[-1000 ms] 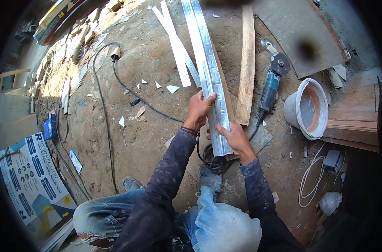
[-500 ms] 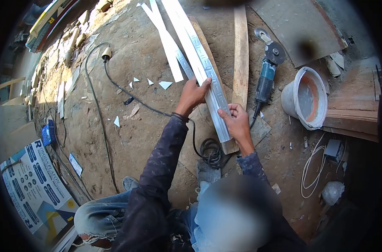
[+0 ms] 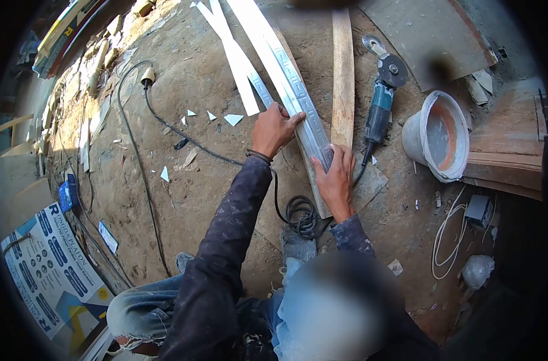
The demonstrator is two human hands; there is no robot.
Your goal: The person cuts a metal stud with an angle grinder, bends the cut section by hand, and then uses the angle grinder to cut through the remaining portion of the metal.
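Observation:
A long white moulding strip (image 3: 286,75) with a silver key pattern runs from the top of the view down to my hands. My left hand (image 3: 275,129) is closed around it, thumb lying across the patterned face. At its near end, my right hand (image 3: 335,183) grips the strip between thumb and fingers. A wooden plank (image 3: 320,203) lies under the strip, mostly covered by it. Narrower white strips (image 3: 241,72) lie crossed to the left. An angle grinder (image 3: 380,108) with its disc at the far end rests on the ground to the right.
A mortar-stained bucket (image 3: 415,141) stands at the right near stacked boards (image 3: 503,159). Another wooden plank (image 3: 343,78) lies beside the grinder. A black cable (image 3: 193,141) crosses the dirt floor, with a coil (image 3: 299,218) near my foot. White offcuts (image 3: 233,120) are scattered at left.
The moulding strip has slid away from me, so its near end now sits at my right hand and more of the plank shows. Both hands keep hold; my right hand has shifted slightly.

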